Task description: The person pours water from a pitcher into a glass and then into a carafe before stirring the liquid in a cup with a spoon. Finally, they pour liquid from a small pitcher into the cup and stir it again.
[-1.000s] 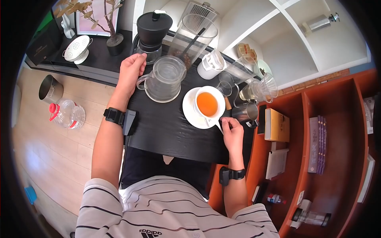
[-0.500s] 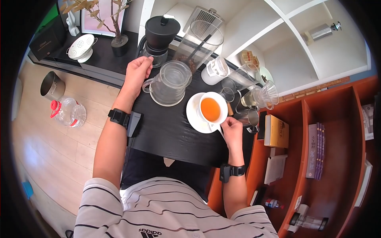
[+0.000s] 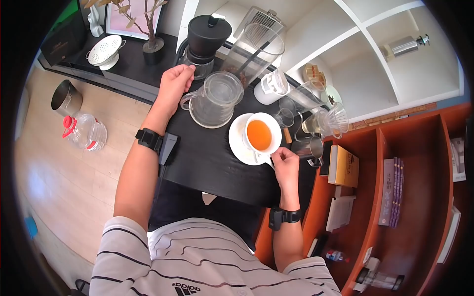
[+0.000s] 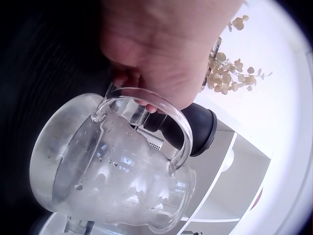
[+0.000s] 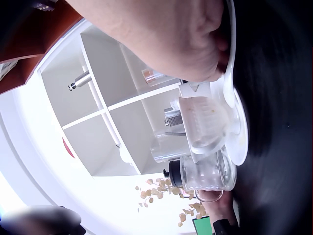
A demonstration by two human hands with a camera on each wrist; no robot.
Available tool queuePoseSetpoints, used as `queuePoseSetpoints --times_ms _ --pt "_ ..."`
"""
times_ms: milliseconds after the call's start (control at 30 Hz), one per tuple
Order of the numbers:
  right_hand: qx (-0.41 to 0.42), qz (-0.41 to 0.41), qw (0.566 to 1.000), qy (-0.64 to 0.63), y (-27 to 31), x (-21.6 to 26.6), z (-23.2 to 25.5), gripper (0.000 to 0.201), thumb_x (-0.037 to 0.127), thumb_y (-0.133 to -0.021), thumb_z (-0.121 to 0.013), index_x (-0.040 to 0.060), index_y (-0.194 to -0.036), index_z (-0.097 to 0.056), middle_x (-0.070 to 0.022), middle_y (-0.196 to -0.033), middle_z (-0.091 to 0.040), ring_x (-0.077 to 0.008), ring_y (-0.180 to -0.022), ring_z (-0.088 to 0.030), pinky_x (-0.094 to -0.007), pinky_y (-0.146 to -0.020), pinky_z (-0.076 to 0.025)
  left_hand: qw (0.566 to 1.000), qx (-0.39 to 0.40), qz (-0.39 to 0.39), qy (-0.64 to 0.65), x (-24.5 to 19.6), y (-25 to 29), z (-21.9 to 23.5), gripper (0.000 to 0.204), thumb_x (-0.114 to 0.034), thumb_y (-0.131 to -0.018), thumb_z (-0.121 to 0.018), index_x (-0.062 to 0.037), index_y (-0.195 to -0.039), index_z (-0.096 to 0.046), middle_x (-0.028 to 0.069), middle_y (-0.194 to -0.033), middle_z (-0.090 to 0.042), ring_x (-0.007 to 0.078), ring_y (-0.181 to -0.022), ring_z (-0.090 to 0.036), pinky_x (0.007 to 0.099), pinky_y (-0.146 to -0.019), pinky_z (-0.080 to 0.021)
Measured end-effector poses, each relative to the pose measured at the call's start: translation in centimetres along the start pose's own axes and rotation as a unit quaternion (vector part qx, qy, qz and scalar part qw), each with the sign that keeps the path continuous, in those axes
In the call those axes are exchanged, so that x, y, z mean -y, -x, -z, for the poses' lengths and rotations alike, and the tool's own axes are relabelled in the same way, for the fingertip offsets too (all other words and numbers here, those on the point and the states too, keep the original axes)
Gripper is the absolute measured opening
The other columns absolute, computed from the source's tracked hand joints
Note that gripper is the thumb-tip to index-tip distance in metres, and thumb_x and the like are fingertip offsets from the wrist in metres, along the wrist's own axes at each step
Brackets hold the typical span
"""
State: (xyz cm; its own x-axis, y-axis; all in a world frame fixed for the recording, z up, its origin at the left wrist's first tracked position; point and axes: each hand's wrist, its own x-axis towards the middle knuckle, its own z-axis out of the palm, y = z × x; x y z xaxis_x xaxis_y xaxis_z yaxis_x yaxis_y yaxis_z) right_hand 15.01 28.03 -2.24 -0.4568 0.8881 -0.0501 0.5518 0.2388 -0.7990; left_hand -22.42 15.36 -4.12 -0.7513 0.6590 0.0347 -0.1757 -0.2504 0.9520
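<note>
Beside the glass coffee pot [image 3: 212, 109], my left hand [image 3: 174, 90] rests with loosely curled fingers, close to the glass base of the black hand grinder [image 3: 208, 35]. The left wrist view has the pot's clear handle [image 4: 185, 132] in front of my fingers; nothing shows in them. A white cup [image 3: 276, 130] of orange-brown tea [image 3: 259, 135] stands on a white saucer [image 3: 235, 134]. My right hand [image 3: 287, 170] is just right of the cup, fingers loosely curled. A white spoon [image 5: 229, 91] lies on the saucer, its handle running along my right fingers, which are partly hidden.
Behind the pot stands a tall glass vessel [image 3: 253, 54] with beans low inside. A white canister [image 3: 271, 89], glass dripper [image 3: 338, 120] and metal pitcher [image 3: 310, 149] crowd the black table's [image 3: 212, 170] right side. A bookshelf [image 3: 365, 197] adjoins it.
The head view has shifted slightly, so the things sit a little differently in it. Both hands stay beside the same things, with no visible grasp or release.
</note>
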Motion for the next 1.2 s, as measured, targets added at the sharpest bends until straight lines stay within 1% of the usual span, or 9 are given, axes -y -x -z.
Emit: queuePoseSetpoints --times_ms 233,333,533,667,733,767,900,1033,1200 --pt "0.008 0.08 0.995 0.052 2.9 0.7 3.1 0.021 0.017 -0.097 -0.078 -0.0025 -0.105 -0.076 -0.0086 -0.088 -0.072 -0.0161 -0.077 -0.066 -0.0318 -0.071 -0.053 1.0 0.003 -0.001 0.002 0.0 0.0 0.1 0.032 -0.024 -0.107 -0.066 -0.0114 -0.078 -0.061 -0.0072 -0.07 -0.053 0.0031 -0.063 -0.044 0.022 -0.058 -0.034" --pt "0.07 0.133 0.981 0.122 4.5 1.0 4.3 0.022 0.01 -0.086 -0.088 -0.0002 -0.101 -0.076 -0.0076 -0.092 -0.069 -0.0187 -0.082 -0.066 -0.0326 -0.072 -0.053 1.0 0.004 -0.001 -0.001 0.1 0.0 0.0 0.031 -0.024 -0.107 -0.067 -0.0119 -0.079 -0.061 -0.0077 -0.07 -0.053 0.0027 -0.063 -0.044 0.0218 -0.058 -0.034" --pt "0.051 0.186 0.976 0.106 4.5 -0.6 4.0 0.016 0.001 -0.086 -0.085 -0.001 -0.098 -0.074 -0.0087 -0.089 -0.068 -0.0195 -0.079 -0.065 -0.033 -0.073 -0.053 1.0 -0.004 -0.001 -0.01 0.3 -0.1 0.1 0.031 -0.026 -0.107 -0.068 -0.0125 -0.079 -0.062 -0.008 -0.07 -0.054 0.0022 -0.062 -0.044 0.0215 -0.058 -0.034" --pt "0.05 0.145 0.984 0.088 4.5 -1.7 4.9 0.013 0.002 -0.09 -0.083 -0.0011 -0.099 -0.074 -0.0056 -0.086 -0.069 -0.0145 -0.077 -0.063 -0.0296 -0.073 -0.052 1.0 -0.01 0.002 -0.013 0.1 0.0 -0.1 0.032 -0.027 -0.106 -0.068 -0.0128 -0.079 -0.062 -0.0082 -0.069 -0.054 0.0021 -0.062 -0.044 0.0214 -0.058 -0.034" --pt "0.034 0.041 0.999 -0.011 4.4 -2.8 5.7 0.009 0.005 -0.096 -0.08 -0.0007 -0.101 -0.075 -0.001 -0.086 -0.071 -0.0081 -0.077 -0.061 -0.0249 -0.072 -0.049 1.0 -0.004 -0.002 -0.016 0.1 0.1 -0.1 0.032 -0.027 -0.106 -0.069 -0.013 -0.079 -0.062 -0.0084 -0.069 -0.054 0.002 -0.062 -0.044 0.0213 -0.058 -0.034" --pt "0.034 0.048 0.996 -0.063 4.4 -3.3 6.2 0.01 0.009 -0.1 -0.078 -0.0001 -0.104 -0.077 0.0012 -0.088 -0.072 -0.0047 -0.079 -0.059 -0.022 -0.072 -0.047 1.0 -0.009 -0.003 -0.015 0.1 0.1 0.0 0.032 -0.027 -0.106 -0.069 -0.013 -0.079 -0.062 -0.0084 -0.069 -0.054 0.002 -0.062 -0.044 0.0213 -0.058 -0.034" --pt "-0.046 0.066 0.99 -0.118 4.0 -1.7 7.6 0.015 0.013 -0.102 -0.077 -0.0002 -0.109 -0.078 -0.0029 -0.088 -0.073 -0.0089 -0.081 -0.066 -0.0232 -0.075 -0.052 1.0 -0.001 -0.001 -0.024 0.3 -0.1 0.1 0.032 -0.027 -0.107 -0.068 -0.0131 -0.078 -0.061 -0.0086 -0.069 -0.053 0.0018 -0.062 -0.043 0.0212 -0.058 -0.033" --pt "-0.06 0.087 0.981 -0.165 2.3 0.6 8.1 0.016 0.015 -0.104 -0.075 0.0 -0.11 -0.078 -0.0041 -0.087 -0.074 -0.0096 -0.078 -0.066 -0.0235 -0.073 -0.052 0.999 -0.01 -0.01 -0.037 0.2 0.0 -0.1 0.033 -0.026 -0.105 -0.069 -0.0115 -0.076 -0.062 -0.008 -0.07 -0.055 0.0017 -0.062 -0.044 0.0211 -0.058 -0.035" --pt "0.05 0.1 0.974 -0.197 -1.8 4.0 6.7 0.017 0.015 -0.107 -0.069 -0.0009 -0.109 -0.075 -0.0053 -0.085 -0.074 -0.0089 -0.075 -0.063 -0.0235 -0.069 -0.05 0.999 -0.007 -0.01 -0.037 0.3 0.0 0.0 0.032 -0.025 -0.105 -0.069 -0.0112 -0.076 -0.062 -0.0078 -0.071 -0.056 0.0017 -0.063 -0.045 0.0212 -0.058 -0.036"
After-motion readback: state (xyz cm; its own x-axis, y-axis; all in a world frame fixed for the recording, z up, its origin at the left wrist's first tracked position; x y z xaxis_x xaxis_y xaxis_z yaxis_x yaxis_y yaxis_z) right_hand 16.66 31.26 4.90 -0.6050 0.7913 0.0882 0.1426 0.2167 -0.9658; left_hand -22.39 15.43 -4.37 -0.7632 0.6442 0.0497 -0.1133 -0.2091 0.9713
